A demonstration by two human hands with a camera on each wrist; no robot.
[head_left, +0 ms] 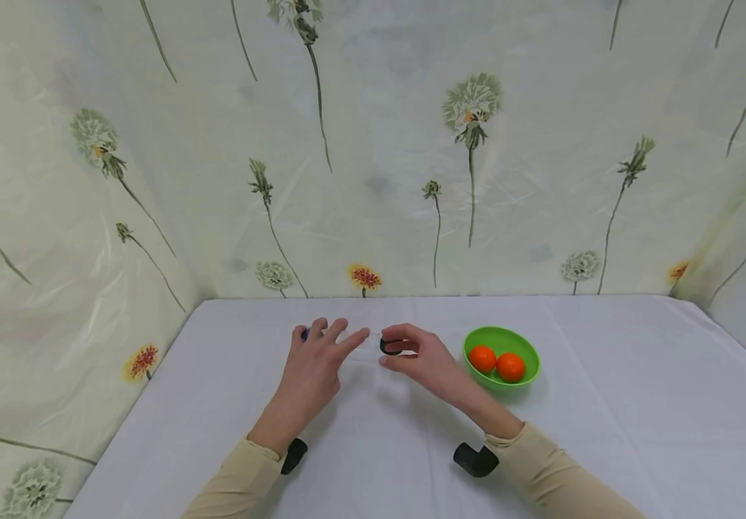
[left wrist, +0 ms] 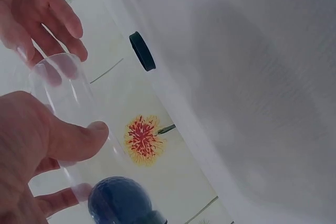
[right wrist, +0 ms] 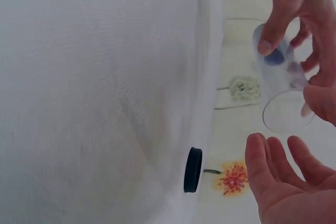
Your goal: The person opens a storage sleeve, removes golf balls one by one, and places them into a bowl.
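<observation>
My left hand [head_left: 311, 371] grips a clear plastic tube [left wrist: 79, 108], which lies tilted between its thumb and fingers. At one end of the tube sits a dark blue ball [left wrist: 118, 200] with a dimpled surface; the other end is uncovered and faces my right hand [head_left: 421, 357]. In the right wrist view, the right hand's bent fingers [right wrist: 260, 166] are spread just beside the open rim, with nothing held in them. A thin black ring-shaped cap [right wrist: 193, 170] is on the white cloth beyond the hands. In the head view, the right fingers partly cover this cap.
To the right of my right hand stands a green bowl [head_left: 502, 334] with two orange balls [head_left: 511, 367] inside. A white cloth [head_left: 606, 411] covers the table. Behind and at the sides hangs a flower-printed curtain [head_left: 379, 216]. Black wrist mounts [head_left: 475, 460] show beneath the sleeves.
</observation>
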